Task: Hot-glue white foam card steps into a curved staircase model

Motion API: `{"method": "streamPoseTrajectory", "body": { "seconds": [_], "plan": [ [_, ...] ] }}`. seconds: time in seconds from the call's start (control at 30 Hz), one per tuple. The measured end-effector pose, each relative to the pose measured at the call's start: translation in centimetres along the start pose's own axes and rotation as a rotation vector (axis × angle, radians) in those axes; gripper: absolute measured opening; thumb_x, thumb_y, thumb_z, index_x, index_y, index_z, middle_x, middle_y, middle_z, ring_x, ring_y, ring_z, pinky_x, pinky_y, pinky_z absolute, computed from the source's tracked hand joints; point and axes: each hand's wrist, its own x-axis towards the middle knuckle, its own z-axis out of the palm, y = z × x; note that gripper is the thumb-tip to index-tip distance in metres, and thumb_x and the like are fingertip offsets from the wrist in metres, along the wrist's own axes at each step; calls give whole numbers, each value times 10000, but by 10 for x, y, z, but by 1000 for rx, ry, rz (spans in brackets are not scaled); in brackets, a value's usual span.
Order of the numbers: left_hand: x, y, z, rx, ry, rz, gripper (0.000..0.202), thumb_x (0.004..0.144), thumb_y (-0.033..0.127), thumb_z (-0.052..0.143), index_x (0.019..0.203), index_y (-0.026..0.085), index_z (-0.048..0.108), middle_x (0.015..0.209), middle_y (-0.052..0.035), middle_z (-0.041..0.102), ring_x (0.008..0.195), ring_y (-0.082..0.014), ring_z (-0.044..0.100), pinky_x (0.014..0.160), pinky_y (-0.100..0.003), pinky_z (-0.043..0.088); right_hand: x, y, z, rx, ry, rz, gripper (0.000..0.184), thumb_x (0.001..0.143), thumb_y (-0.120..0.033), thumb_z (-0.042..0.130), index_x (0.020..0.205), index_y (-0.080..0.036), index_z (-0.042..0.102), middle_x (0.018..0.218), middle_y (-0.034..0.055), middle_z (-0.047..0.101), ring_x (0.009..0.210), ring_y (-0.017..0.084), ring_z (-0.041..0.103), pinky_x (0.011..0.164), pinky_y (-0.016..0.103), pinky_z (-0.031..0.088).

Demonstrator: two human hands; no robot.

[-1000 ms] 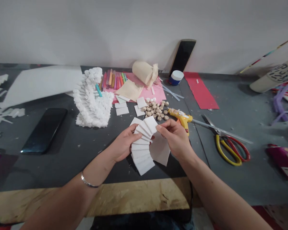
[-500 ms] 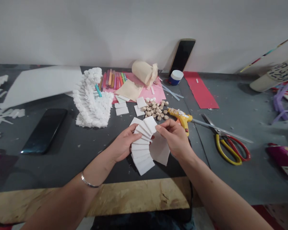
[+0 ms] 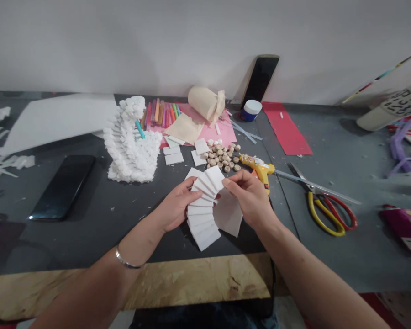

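Between my hands is a curved, fanned row of overlapping white foam-board pieces point(image 3: 201, 217). My left hand point(image 3: 176, 203) grips its left side, thumb on top and the other fingers mostly hidden beneath. At the fan's upper right end, my right hand point(image 3: 251, 196) pinches the edge of the top white piece between thumb and forefinger. A greyish sheet point(image 3: 229, 214) lies under the fan, next to my right hand. Just beyond are small round wooden discs point(image 3: 222, 157) in a heap and loose white squares point(image 3: 173, 158).
A yellow glue gun point(image 3: 263, 171) and scissors point(image 3: 324, 203) lie to the right. A white textured model point(image 3: 132, 146) stands at the left, near a dark phone point(image 3: 63, 187). Another phone point(image 3: 261, 80) leans on the wall behind a blue jar point(image 3: 251, 111). A red sheet point(image 3: 287, 130) lies at the back.
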Motion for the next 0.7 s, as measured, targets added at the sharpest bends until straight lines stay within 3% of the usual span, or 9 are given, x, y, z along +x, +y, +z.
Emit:
{"method": "streamPoseTrajectory", "body": {
  "seconds": [0.53, 0.7],
  "plan": [
    [1, -1, -1, -8, -9, 9, 309, 786, 212, 699, 1067, 151, 585, 904, -90, 747, 818, -231, 714, 819, -393, 528, 0, -2, 1, 4, -4, 8, 212, 759, -294, 714, 708, -208, 526, 625, -58, 506, 571, 87, 427, 566, 252, 322],
    [1, -2, -2, 14, 11, 1, 327, 778, 223, 707, 1079, 151, 600, 935, -87, 738, 841, -235, 704, 850, -412, 516, 0, -5, 0, 4, -58, 55, 262, 776, -403, 716, 747, -209, 543, 631, -53, 493, 562, 92, 417, 546, 252, 317]
  ]
}}
